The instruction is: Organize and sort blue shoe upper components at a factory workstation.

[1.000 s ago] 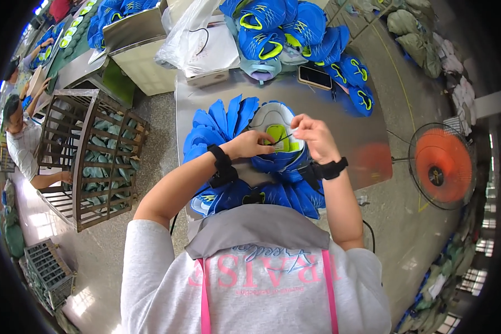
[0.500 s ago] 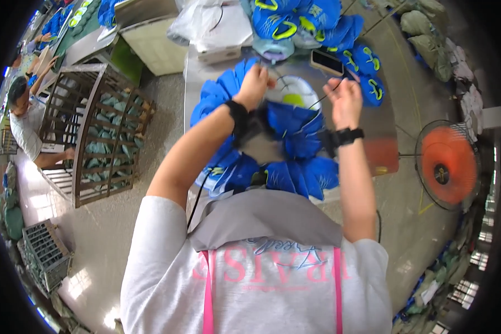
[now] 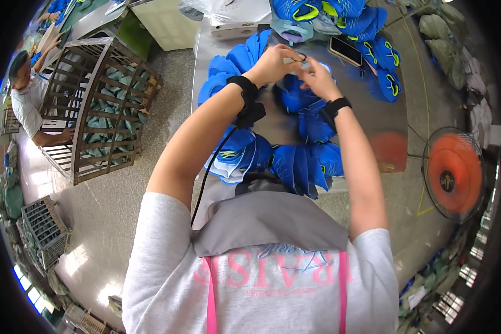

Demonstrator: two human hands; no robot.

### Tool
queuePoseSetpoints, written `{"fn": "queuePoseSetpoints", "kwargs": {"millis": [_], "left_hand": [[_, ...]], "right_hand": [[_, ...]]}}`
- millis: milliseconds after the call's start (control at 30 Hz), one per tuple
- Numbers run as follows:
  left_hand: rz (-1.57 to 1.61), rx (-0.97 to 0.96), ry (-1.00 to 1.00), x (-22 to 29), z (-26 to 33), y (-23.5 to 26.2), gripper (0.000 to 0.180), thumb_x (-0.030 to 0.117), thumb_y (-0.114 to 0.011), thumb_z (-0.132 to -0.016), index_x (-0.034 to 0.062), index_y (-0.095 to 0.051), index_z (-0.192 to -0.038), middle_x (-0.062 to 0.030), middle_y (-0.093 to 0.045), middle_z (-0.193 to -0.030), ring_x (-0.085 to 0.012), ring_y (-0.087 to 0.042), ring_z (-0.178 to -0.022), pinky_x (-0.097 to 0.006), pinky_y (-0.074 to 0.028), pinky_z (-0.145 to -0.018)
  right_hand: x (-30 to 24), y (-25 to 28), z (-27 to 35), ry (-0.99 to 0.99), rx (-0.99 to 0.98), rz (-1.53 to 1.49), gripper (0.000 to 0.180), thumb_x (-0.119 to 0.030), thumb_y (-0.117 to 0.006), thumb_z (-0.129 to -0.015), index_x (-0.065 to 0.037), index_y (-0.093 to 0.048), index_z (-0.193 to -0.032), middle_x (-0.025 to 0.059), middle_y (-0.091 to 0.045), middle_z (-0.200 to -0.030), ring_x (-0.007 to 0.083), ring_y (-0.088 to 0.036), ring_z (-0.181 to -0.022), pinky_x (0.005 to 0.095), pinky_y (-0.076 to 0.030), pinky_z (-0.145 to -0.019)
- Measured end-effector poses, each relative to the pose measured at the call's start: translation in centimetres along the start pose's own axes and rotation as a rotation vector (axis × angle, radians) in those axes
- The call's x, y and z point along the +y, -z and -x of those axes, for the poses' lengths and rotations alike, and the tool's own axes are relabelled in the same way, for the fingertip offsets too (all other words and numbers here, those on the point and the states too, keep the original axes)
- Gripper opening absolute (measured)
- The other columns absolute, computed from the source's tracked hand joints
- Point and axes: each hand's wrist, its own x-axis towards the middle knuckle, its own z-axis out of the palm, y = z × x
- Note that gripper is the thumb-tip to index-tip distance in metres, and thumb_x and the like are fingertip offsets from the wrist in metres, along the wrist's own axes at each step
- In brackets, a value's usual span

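Note:
Over the metal table (image 3: 273, 119), my left hand (image 3: 275, 65) and my right hand (image 3: 320, 81) almost meet, fingers pinched together. A bit of dark cord (image 3: 302, 57) shows at the left fingertips; whether the right fingers also grip it is hard to tell. Just below the hands sits a blue shoe upper (image 3: 295, 99), partly hidden by them. Other blue uppers are strung in a ring: a fanned row (image 3: 242, 55) on the left, and more (image 3: 295, 167) along the near edge by my apron (image 3: 273, 222). Both wrists wear black bands.
Finished-looking blue uppers with yellow-green trim (image 3: 387, 67) and a phone (image 3: 345, 51) lie at the far right. A white box (image 3: 239, 25) stands at the back. An orange fan (image 3: 453, 172) is right of the table. At left, a person reaches into a slatted crate (image 3: 103, 111).
My hands have come together from apart, the right moving left and the left moving right. The cord stretched from the right hand is no longer visible there. The view has shifted slightly.

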Motion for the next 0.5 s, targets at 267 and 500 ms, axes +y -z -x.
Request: {"fn": "queuePoseSetpoints", "kwargs": {"millis": [267, 500], "left_hand": [[-0.346, -0.134, 0.043, -0.5, 1.0, 1.7, 0.036, 0.028, -0.06, -0.08, 0.0035, -0.059, -0.106, -0.0179, -0.063, -0.096, -0.0345, -0.059, -0.094, -0.041, -0.048, -0.076], [-0.887, -0.44, -0.142, -1.7, 1.3, 3.1, 0.016, 0.027, -0.06, -0.078, 0.0117, -0.065, -0.08, -0.0064, -0.064, -0.08, -0.023, -0.061, -0.083, -0.035, -0.041, -0.079]], "right_hand": [[0.5, -4.4, -1.7, -0.038, 0.24, -0.042, 0.032, -0.026, -0.054, -0.086, 0.002, -0.064, -0.076, 0.0089, -0.063, -0.062, 0.0147, -0.058, -0.055, 0.0295, -0.045, -0.054], [-9.8, -4.2, -0.6, 0.14, 0.515, -0.248, 0.029, -0.022, -0.054, -0.088, 0.0, -0.063, -0.071, 0.0041, -0.058, -0.059, 0.0102, -0.05, -0.052, 0.0257, -0.038, -0.051]]}}
